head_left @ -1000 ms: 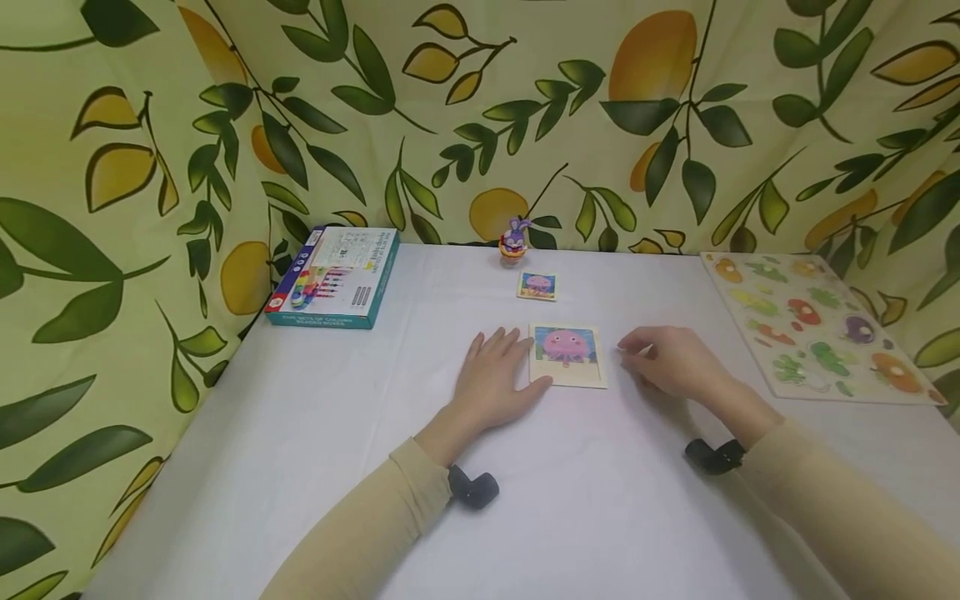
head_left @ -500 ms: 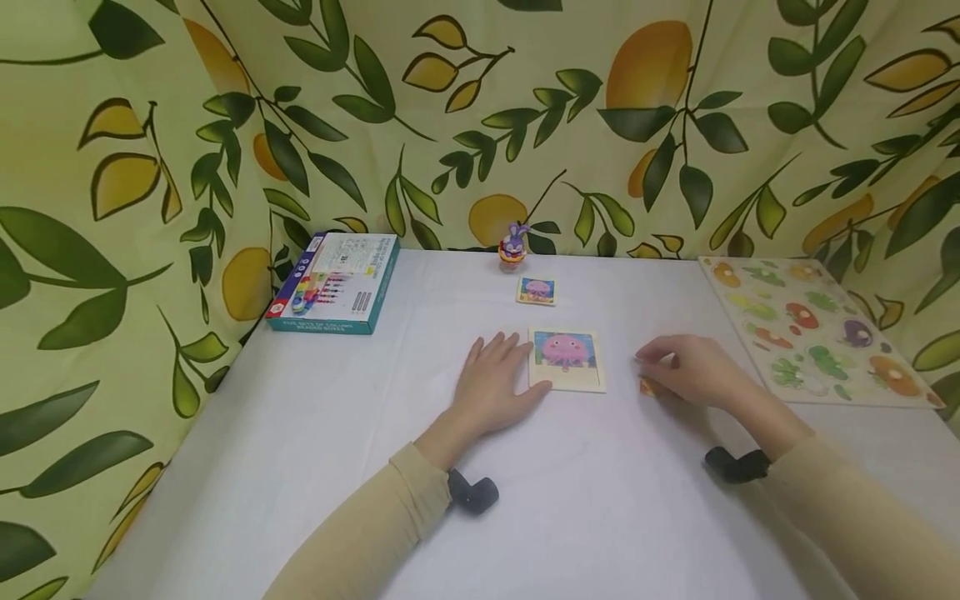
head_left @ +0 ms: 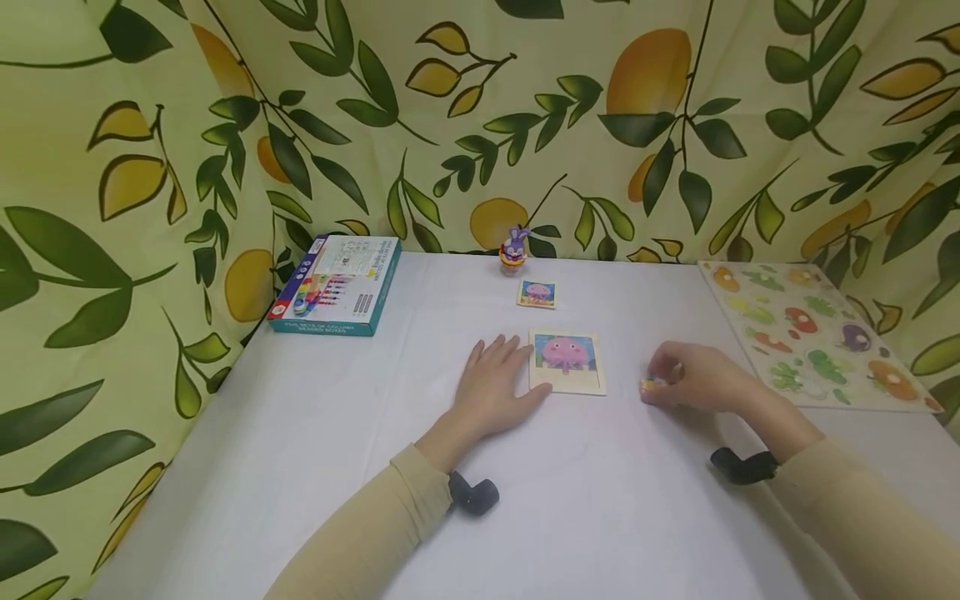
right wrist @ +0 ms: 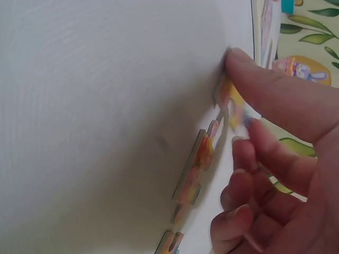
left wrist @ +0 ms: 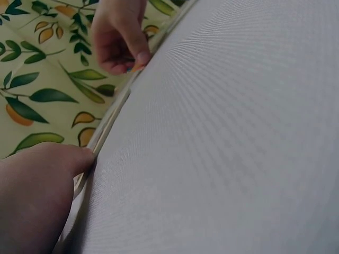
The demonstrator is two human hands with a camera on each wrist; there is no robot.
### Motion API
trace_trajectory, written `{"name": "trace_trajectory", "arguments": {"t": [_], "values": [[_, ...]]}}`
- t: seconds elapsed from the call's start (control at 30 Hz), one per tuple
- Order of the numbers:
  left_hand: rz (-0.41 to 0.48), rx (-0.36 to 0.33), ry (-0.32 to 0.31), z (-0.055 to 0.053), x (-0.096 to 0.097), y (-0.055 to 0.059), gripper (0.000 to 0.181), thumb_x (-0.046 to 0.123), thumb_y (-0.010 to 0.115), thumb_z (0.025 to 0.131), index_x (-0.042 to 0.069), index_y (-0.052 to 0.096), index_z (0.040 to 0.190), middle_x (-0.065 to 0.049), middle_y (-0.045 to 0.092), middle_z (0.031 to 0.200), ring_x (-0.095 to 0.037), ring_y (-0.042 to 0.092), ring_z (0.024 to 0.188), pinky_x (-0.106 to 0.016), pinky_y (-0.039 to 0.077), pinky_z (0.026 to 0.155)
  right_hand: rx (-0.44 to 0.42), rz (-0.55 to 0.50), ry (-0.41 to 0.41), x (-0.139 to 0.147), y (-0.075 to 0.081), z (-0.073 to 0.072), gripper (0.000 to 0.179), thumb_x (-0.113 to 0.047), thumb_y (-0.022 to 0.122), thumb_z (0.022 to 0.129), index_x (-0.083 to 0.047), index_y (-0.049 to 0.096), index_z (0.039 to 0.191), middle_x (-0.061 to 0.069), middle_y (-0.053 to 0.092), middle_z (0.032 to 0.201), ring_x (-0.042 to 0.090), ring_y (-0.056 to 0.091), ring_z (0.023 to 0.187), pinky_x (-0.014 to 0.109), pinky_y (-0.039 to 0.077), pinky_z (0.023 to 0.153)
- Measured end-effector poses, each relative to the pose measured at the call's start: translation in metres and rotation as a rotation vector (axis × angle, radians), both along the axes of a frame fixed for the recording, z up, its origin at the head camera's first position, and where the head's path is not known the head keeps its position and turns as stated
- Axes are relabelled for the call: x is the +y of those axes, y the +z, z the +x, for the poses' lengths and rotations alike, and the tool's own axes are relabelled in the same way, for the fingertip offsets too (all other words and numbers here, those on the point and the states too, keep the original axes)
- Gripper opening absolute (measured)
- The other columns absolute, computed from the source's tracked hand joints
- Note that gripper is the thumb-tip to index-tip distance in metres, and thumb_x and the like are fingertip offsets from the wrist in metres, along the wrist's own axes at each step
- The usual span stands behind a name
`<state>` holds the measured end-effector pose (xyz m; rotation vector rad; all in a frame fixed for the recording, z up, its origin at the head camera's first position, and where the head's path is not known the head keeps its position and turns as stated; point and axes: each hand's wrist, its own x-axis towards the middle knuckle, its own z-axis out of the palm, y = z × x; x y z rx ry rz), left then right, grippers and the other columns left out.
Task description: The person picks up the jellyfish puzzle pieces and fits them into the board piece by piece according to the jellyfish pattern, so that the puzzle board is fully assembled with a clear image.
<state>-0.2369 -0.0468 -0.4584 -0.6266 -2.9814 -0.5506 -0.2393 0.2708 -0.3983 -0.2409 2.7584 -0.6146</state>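
Note:
My left hand [head_left: 491, 387] lies with fingers spread along the left side of a square puzzle board [head_left: 581, 385] with a pink jellyfish picture, its thumb touching the board's lower left corner. To the right of the board, my right hand [head_left: 693, 377] pinches a small colourful puzzle piece [right wrist: 233, 98] between thumb and index finger, close over the white table. In the right wrist view, several more pieces, among them an orange and pink puzzle piece [right wrist: 196, 161], lie beneath this hand; the hand hides them in the head view.
A small jellyfish card [head_left: 537, 294] lies behind the board, with a purple rabbit figurine [head_left: 513, 250] beyond it. A flat toy box [head_left: 337, 283] is at the back left. At the right lies a wooden vegetable puzzle [head_left: 813, 333]. Patterned cloth [head_left: 450, 125] hangs behind.
My right hand has moved a little right and towards me, away from the board. It now pinches a puzzle piece that lay below it. My left hand stays in place.

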Motion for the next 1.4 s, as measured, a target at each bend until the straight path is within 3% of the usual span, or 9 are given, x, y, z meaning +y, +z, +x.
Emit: {"name": "trace_trajectory", "arguments": {"t": [0.23, 0.6, 0.97, 1.4], "values": [[0.002, 0.005, -0.002, 0.000, -0.001, -0.002, 0.074, 0.065, 0.052, 0.096, 0.017, 0.050, 0.153, -0.006, 0.040, 0.161, -0.026, 0.025, 0.153, -0.047, 0.005, 0.126, 0.083, -0.061, 0.027, -0.006, -0.002, 0.000, 0.040, -0.034, 0.086, 0.084, -0.009, 0.062, 0.104, 0.006, 0.066, 0.095, 0.023, 0.059, 0.082, 0.033, 0.051, 0.066], [0.003, -0.013, -0.007, 0.000, -0.001, -0.003, 0.077, 0.065, 0.054, 0.094, 0.017, 0.049, 0.153, -0.006, 0.040, 0.162, -0.025, 0.025, 0.153, -0.047, 0.004, 0.126, 0.068, -0.267, 0.057, -0.030, 0.000, 0.003, 0.025, -0.019, 0.082, 0.089, -0.014, 0.063, 0.104, 0.002, 0.072, 0.088, 0.021, 0.063, 0.072, 0.034, 0.052, 0.062], [-0.012, -0.018, -0.008, 0.001, 0.000, 0.000, 0.077, 0.065, 0.055, 0.094, 0.017, 0.049, 0.154, -0.005, 0.040, 0.162, -0.026, 0.025, 0.153, -0.047, 0.007, 0.126, 0.104, -0.284, 0.088, -0.058, -0.005, -0.001, 0.022, -0.017, 0.077, 0.093, -0.015, 0.064, 0.110, 0.004, 0.071, 0.097, 0.021, 0.064, 0.082, 0.035, 0.054, 0.070], [-0.018, -0.003, -0.013, 0.000, -0.001, 0.001, 0.076, 0.064, 0.054, 0.094, 0.017, 0.050, 0.153, -0.006, 0.041, 0.161, -0.027, 0.026, 0.153, -0.048, 0.007, 0.126, 0.117, -0.330, 0.065, -0.089, -0.009, -0.006, 0.019, -0.016, 0.074, 0.095, -0.014, 0.063, 0.111, 0.005, 0.072, 0.099, 0.021, 0.064, 0.084, 0.033, 0.056, 0.069]]}}
